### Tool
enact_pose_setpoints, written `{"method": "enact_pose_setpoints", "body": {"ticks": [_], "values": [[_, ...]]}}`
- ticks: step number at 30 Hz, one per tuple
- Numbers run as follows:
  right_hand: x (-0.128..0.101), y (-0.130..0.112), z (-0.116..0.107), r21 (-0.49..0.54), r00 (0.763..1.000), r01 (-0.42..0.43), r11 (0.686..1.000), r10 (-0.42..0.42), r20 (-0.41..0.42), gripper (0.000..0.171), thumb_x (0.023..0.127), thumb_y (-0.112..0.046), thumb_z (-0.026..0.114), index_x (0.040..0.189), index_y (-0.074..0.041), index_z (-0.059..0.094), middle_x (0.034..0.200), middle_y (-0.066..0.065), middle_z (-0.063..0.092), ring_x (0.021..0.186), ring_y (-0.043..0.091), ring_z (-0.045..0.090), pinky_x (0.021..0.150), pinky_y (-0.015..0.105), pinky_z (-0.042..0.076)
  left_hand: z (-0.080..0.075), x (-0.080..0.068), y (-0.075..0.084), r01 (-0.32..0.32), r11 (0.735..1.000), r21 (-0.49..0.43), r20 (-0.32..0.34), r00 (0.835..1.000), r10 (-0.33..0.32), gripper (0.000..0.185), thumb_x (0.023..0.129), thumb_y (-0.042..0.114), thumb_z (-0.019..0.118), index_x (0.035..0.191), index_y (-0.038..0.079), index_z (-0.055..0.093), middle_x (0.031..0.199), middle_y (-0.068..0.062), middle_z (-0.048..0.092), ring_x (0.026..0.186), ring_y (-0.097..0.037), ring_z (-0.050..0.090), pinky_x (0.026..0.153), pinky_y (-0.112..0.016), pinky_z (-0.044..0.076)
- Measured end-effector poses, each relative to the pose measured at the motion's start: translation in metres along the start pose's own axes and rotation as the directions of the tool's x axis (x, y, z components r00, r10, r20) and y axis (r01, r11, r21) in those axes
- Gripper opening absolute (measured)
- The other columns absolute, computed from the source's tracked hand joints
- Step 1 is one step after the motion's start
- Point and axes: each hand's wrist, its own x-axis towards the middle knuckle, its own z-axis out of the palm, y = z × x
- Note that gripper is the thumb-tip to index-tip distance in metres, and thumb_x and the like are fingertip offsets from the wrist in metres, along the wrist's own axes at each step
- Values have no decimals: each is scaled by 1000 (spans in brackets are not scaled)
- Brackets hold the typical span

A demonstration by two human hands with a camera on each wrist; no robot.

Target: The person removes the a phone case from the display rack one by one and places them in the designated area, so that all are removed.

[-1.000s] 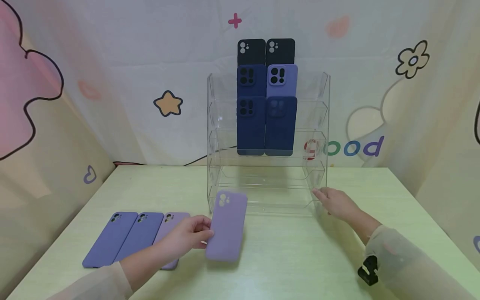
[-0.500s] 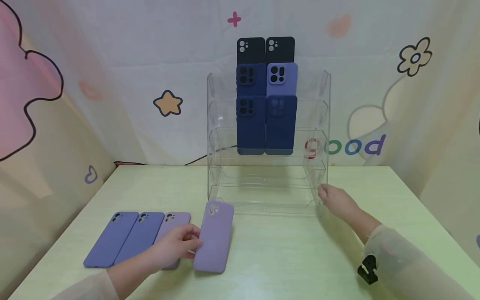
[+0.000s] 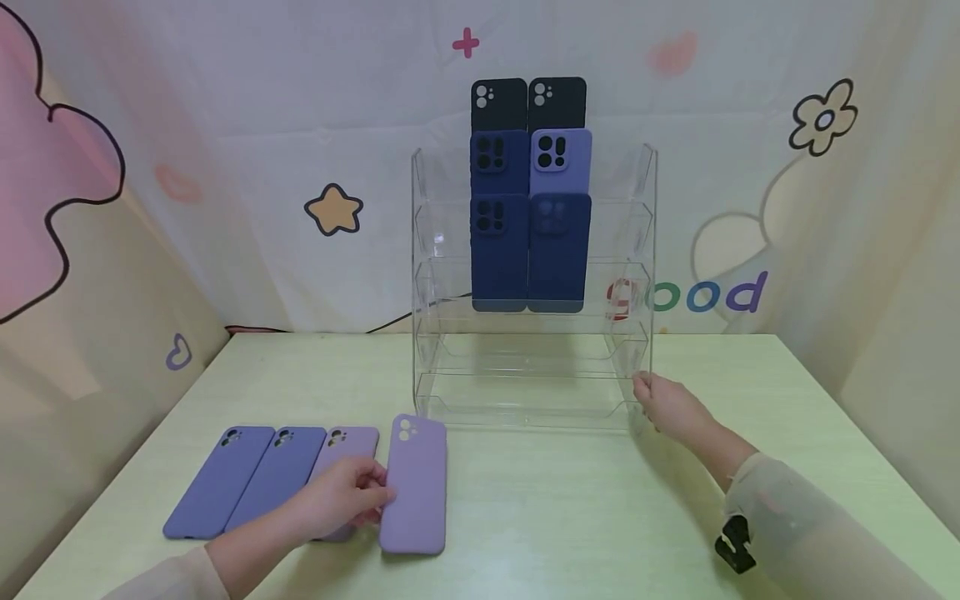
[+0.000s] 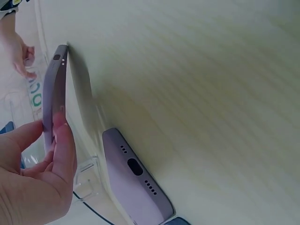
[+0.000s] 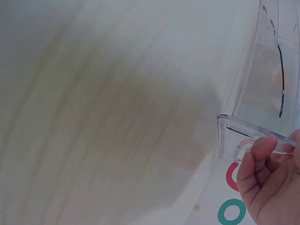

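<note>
My left hand pinches the left edge of a lilac phone case, held low over the table just right of a row of three cases: two periwinkle ones and a lilac one. In the left wrist view the fingers grip the held case edge-on, with the row's lilac case beside it. My right hand holds the lower right side of the clear acrylic rack; its fingers curl at the rack's corner.
The rack stands at the back middle of the pale green table. Its upper tiers carry black, navy and periwinkle cases; the lower tiers hold nothing. A dark cable runs along the wall. A patterned cloth hangs behind.
My left hand has carried the lilac case left and toward me, down beside the row of three. My right hand has stayed on the rack's corner.
</note>
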Motion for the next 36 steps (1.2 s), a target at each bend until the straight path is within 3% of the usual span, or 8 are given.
{"method": "enact_pose_setpoints", "body": {"ticks": [4, 10, 31, 33, 34, 35, 36], "values": [[-1, 0, 2, 0, 1000, -3, 1000, 3, -5, 50, 102, -24, 23, 135, 12, 33, 71, 5, 48, 55, 17, 44, 53, 31, 37, -2, -1, 0, -6, 1000, 21, 15, 1000, 6, 13, 87, 8, 63, 89, -4, 58, 69, -2, 60, 59, -16, 59, 51, -28, 48], [-1, -1, 3, -1, 1000, -4, 1000, 4, -3, 52, 102, -25, 22, 137, 13, 30, 70, 6, 48, 55, 17, 43, 53, 31, 37, -3, 0, 1, 46, 998, 48, 7, 999, -46, 16, 86, 10, 65, 92, -3, 59, 69, -1, 58, 53, -12, 57, 49, -28, 49], [-2, -1, 3, 25, 1000, -3, 1000, 4, -18, 47, 102, -22, 23, 135, 10, 35, 68, 4, 45, 53, 16, 42, 52, 30, 36, -6, -3, 6, 110, 977, 180, -19, 994, -109, 47, 85, 13, 67, 121, -14, 51, 68, -6, 58, 46, -14, 58, 42, -25, 45], [-2, 0, 3, 18, 1000, -4, 1000, 5, -20, 48, 102, -22, 23, 135, 10, 35, 68, 5, 45, 54, 16, 43, 52, 30, 36, -4, -6, 8, 82, 953, 290, -42, 996, -73, 48, 85, 15, 68, 122, -12, 52, 65, -4, 58, 46, -13, 56, 45, -27, 45], [-2, 0, 3, 18, 1000, -6, 1000, 6, -18, 48, 102, -23, 23, 135, 10, 34, 68, 5, 46, 54, 17, 43, 52, 31, 36, -3, -8, 9, 61, 923, 379, -59, 997, -41, 48, 84, 18, 69, 122, -8, 54, 65, -3, 59, 49, -13, 56, 47, -28, 46], [-2, 0, 4, 17, 1000, -6, 1000, 6, -16, 49, 102, -23, 23, 136, 10, 33, 69, 5, 46, 54, 17, 43, 52, 31, 36, -1, -10, 11, 26, 877, 480, -67, 998, 7, 49, 82, 20, 71, 121, -5, 56, 69, -3, 61, 54, -15, 58, 50, -31, 48], [-1, 0, 4, 17, 1000, -5, 1000, 6, -15, 49, 102, -23, 23, 136, 11, 33, 70, 6, 47, 54, 17, 43, 52, 31, 36, 2, -14, 12, -20, 810, 586, -60, 996, 68, 48, 80, 22, 72, 119, -2, 58, 73, -3, 62, 58, -16, 59, 52, -32, 48]]}}
